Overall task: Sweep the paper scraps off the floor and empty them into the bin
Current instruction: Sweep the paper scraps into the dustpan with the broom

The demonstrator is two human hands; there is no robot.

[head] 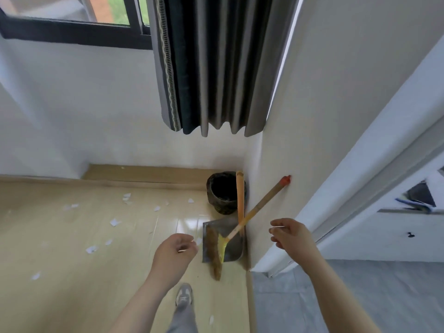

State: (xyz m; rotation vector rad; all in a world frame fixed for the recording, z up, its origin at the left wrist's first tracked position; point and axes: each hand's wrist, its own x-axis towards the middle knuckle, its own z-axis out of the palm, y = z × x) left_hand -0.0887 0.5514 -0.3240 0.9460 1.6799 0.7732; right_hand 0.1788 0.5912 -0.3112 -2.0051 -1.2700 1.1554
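White paper scraps [114,222] lie scattered over the wooden floor [72,296], none in the grey dustpan [233,251], which sits against the wall [312,116] with the broom [249,218] resting across it. The dark bin [224,192] stands in the corner just behind, its inside too dark to tell what it holds. The left hand [174,254] and right hand [292,236] hover apart near the broom, fingers loosely curled, holding nothing.

Bin [224,192]: interior dark, contents indiscernible; right rim hidden behind the upright dustpan handle [240,198]. Dustpan [234,248] tray partly covered by the broom [255,210] head. Paper scraps [114,222] toward the floor's left edge blur to smears. Left forearm [134,308], right forearm [336,296] and trouser leg [183,318] are cut by the bottom edge; window [72,32] and curtain [216,68] by the top.
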